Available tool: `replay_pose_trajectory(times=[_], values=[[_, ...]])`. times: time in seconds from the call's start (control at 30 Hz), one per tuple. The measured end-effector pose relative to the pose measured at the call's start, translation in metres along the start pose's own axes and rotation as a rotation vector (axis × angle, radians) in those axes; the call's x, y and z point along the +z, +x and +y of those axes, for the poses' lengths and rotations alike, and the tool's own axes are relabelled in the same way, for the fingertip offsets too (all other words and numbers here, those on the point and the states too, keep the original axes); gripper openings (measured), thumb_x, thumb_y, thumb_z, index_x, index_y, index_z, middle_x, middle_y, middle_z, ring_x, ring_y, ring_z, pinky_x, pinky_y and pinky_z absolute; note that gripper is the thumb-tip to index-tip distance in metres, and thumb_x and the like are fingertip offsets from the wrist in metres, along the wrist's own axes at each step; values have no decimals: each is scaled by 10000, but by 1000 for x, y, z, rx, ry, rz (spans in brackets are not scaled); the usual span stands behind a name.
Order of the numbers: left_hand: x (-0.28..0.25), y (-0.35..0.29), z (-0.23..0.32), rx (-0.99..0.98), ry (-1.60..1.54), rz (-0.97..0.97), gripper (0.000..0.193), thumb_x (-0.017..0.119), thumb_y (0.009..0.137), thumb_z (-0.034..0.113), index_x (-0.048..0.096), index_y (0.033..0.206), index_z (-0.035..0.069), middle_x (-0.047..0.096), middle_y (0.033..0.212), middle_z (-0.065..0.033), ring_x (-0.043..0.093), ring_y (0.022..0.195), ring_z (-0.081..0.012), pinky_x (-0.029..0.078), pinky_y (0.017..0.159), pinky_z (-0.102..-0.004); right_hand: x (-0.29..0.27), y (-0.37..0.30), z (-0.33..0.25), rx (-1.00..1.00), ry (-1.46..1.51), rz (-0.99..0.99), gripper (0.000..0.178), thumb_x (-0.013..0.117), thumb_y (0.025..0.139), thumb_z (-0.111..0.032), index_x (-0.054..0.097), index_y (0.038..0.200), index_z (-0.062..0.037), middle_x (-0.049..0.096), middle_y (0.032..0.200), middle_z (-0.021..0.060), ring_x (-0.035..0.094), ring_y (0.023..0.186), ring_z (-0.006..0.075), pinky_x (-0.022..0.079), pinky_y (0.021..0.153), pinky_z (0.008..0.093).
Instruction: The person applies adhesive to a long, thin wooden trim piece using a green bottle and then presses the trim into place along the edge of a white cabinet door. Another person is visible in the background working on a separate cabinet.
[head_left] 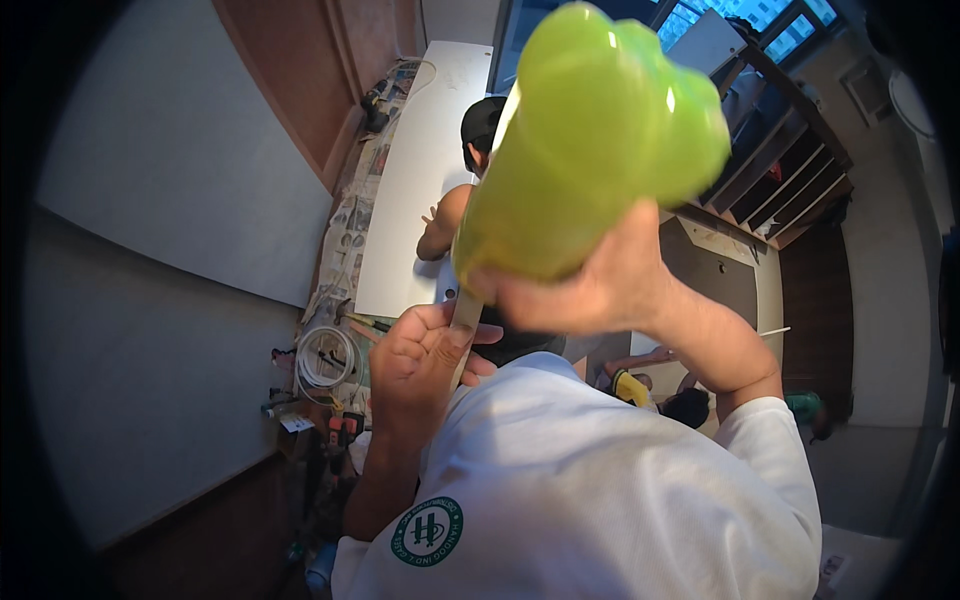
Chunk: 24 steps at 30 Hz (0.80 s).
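Note:
A translucent yellow-green plastic bottle (580, 140) fills the upper middle, tilted with its lobed base up and its narrower end down. My right hand (600, 290), slightly smeared by motion, is wrapped round its lower part. Below it, my left hand (412, 355) pinches a thin pale strip (465, 325) between thumb and fingers. The strip's upper end comes close to the bottle's lower end; I cannot tell whether they touch. The bottle's mouth is hidden by my right hand.
A person in a black cap (483, 120) leans at a long white board (415, 170). Another person with yellow clothing (630, 388) is low on the right. A coiled white cable (327, 357) and an orange-black power tool (345, 430) lie at left. A dark shelf unit (790, 180) stands right.

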<state>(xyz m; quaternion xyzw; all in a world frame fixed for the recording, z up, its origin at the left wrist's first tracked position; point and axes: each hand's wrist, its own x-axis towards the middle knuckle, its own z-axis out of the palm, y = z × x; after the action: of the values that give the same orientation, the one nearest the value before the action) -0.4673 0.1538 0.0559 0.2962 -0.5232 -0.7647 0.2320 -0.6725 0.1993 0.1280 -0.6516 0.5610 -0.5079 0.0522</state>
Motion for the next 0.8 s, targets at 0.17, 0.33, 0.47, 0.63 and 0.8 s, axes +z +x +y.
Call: replay_pose_trajectory(times=[0.17, 0.33, 0.47, 0.63, 0.8], values=[[3, -4, 0, 33, 6, 30, 323, 606, 993, 165, 556, 1200, -78, 733, 982, -168, 682, 689, -125, 523, 611, -233, -7, 8, -8, 111, -41, 53, 404, 803, 654, -287, 683, 924, -11, 714, 769, 103, 695, 624, 231, 564, 607, 354], [-2, -5, 8, 65, -14, -65, 323, 539, 982, 80, 528, 1260, -83, 718, 1055, -188, 678, 766, -120, 520, 682, -225, -15, 11, 2, 394, 282, 103, 359, 770, 792, -280, 688, 978, 16, 731, 874, 91, 697, 759, 171, 564, 709, 312], [-7, -6, 4, 64, -46, -117, 390, 519, 941, -14, 490, 1322, -96, 689, 1144, -214, 679, 832, -129, 532, 754, -238, -20, 13, 12, 462, 411, 158, 391, 775, 814, -310, 692, 1008, 19, 731, 932, 107, 695, 859, 162, 555, 785, 304], [-6, -8, 3, 48, -98, -109, 447, 548, 924, -34, 473, 1359, -102, 679, 1168, -253, 707, 873, -175, 548, 762, -268, -25, 16, 14, 508, 591, 189, 476, 759, 843, -336, 629, 1096, 45, 697, 986, 138, 693, 879, 186, 564, 802, 313], [-2, -9, 5, 25, -97, -70, 449, 590, 932, 1, 478, 1349, -124, 675, 1158, -283, 729, 869, -220, 577, 746, -295, -26, 21, 14, 466, 574, 239, 474, 763, 842, -331, 624, 1096, 44, 693, 985, 137, 692, 876, 186, 565, 797, 315]])
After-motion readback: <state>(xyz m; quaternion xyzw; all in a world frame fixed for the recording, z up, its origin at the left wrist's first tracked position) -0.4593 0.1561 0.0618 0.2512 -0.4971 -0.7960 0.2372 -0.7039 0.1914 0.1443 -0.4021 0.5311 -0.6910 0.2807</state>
